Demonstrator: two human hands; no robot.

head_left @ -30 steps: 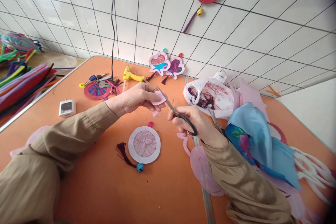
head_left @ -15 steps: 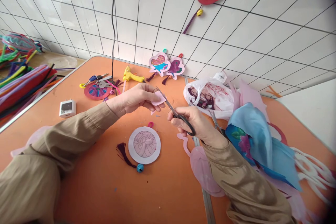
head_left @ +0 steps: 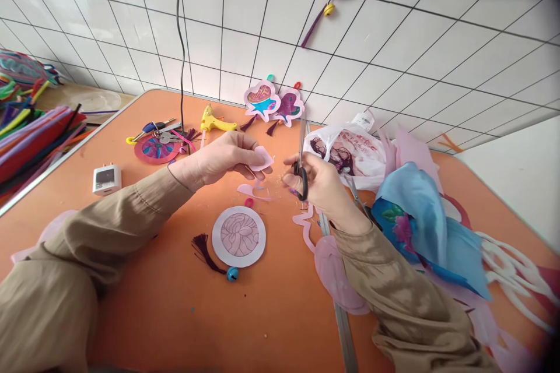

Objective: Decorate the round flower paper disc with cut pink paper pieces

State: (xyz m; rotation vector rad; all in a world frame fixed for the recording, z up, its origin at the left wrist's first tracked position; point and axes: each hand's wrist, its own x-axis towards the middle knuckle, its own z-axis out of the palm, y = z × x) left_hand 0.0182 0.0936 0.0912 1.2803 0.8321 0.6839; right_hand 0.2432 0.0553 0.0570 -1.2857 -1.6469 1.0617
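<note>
Between the thumb and fingers of my left hand [head_left: 234, 155] is a small piece of pink paper [head_left: 262, 158] with a pointed tip. My right hand [head_left: 321, 183] grips black-handled scissors [head_left: 301, 172], their blades pointing up, apart from the paper. Below my left hand lies a curved pink paper scrap [head_left: 248, 189] among tiny bits. Nearer to me on the table rests a round white pendant [head_left: 238, 236] with a flower drawing, a pink loop, a dark tassel [head_left: 205, 249] and a blue bell [head_left: 232, 274].
A yellow glue gun [head_left: 216, 121], keys on a red round pendant [head_left: 157, 148] and a white charger [head_left: 107, 179] stand left. Two pink pendants [head_left: 262, 99] lean on the wall. Right are a plastic bag [head_left: 363, 157], second scissors [head_left: 359, 198] and blue fabric [head_left: 431, 227].
The scissors have come away from the pink paper and swung upright as my right hand shifted. A curved pink scrap now shows on the table under my left hand.
</note>
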